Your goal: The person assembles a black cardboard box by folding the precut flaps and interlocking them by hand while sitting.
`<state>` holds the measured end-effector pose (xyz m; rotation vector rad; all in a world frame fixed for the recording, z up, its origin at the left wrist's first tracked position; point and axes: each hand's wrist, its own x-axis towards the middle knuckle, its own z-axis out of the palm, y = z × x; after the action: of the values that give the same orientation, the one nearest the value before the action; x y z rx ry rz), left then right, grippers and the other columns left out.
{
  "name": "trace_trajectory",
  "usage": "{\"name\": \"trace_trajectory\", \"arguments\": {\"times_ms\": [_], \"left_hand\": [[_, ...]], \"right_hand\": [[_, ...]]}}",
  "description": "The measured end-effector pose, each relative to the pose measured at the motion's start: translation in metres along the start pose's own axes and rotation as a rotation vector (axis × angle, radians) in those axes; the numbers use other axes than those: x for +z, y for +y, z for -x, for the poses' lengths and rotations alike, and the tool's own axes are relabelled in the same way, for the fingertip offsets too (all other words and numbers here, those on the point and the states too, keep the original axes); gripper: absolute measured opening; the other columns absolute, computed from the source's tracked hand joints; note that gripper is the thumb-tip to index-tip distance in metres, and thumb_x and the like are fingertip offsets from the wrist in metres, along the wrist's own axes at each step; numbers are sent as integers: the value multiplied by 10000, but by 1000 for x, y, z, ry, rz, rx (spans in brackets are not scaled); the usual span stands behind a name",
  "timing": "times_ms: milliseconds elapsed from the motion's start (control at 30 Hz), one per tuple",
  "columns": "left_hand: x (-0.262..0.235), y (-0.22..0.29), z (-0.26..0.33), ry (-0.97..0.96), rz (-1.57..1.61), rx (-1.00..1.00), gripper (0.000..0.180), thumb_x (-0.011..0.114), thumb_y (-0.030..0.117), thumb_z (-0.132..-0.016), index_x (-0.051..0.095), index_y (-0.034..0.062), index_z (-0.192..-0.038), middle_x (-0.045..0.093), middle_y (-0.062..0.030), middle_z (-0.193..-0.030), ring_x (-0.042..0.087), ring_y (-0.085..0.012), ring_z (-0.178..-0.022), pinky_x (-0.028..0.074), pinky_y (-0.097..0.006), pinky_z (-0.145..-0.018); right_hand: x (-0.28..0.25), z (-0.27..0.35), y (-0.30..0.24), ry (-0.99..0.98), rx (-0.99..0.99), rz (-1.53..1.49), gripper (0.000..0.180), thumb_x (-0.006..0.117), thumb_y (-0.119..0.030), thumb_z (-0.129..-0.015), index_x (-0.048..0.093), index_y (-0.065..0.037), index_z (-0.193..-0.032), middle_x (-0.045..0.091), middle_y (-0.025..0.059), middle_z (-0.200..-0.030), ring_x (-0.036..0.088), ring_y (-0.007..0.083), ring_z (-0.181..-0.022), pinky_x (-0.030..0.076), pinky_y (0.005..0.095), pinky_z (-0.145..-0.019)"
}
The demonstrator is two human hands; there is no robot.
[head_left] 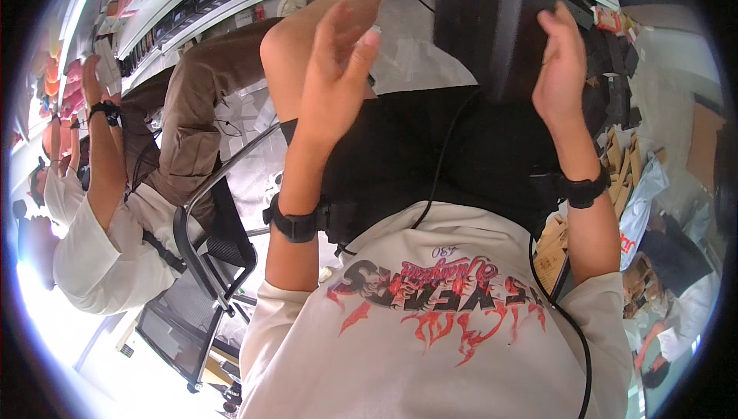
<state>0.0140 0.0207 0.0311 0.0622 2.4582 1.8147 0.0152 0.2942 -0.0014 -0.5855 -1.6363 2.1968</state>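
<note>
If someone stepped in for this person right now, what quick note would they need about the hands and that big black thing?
Left hand: open, fingers spread, holding nothing, just left of the black panel-like object.
Right hand: pressed against the object's right edge, steadying it; whether the grip is closed cannot be told.
The object stands raised above the lap, over the black shorts.
Done: object lifted, one hand on it.
Left: the left hand has not yet touched it.
A seated person is at the left.

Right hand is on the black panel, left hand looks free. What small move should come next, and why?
Probably bring the left hand across to the black panel's near edge. Only the right hand touches it, fingers on its right side, while the left hangs open and apart from it, so the panel is steadied on one side only.
</note>
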Motion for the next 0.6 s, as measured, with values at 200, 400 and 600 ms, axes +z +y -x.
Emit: {"name": "trace_trajectory", "arguments": {"times_ms": [200,400,600], "left_hand": [[27,21,32,-445,258,-109,738,594,286,-1022,196,-47,-1546,504,-234,-1395,527,-256,-1264,415,-372,-1066],[31,16,26,-407,98,2,841,792,269,-882,271,-71,-1449,618,-225,-1222,636,-287,-1107,498,-382,-973],[26,14,22,-311,-58,108,892,834,236,-826,283,-56,-1463,631,-232,-1233,633,-332,-1161,503,-390,-971]], "right_hand": [[31,43,-4,-673,-110,245,391,470,-137,-978,518,40,-1324,633,115,-1141,584,194,-1043,434,327,-975],[30,57,-1,-771,-243,674,397,512,-202,-1007,434,31,-1319,639,259,-855,658,417,-797,512,461,-702],[30,52,-9,-887,-390,916,357,504,-329,-1036,590,11,-1102,650,223,-770,662,407,-721,501,484,-626]]}}
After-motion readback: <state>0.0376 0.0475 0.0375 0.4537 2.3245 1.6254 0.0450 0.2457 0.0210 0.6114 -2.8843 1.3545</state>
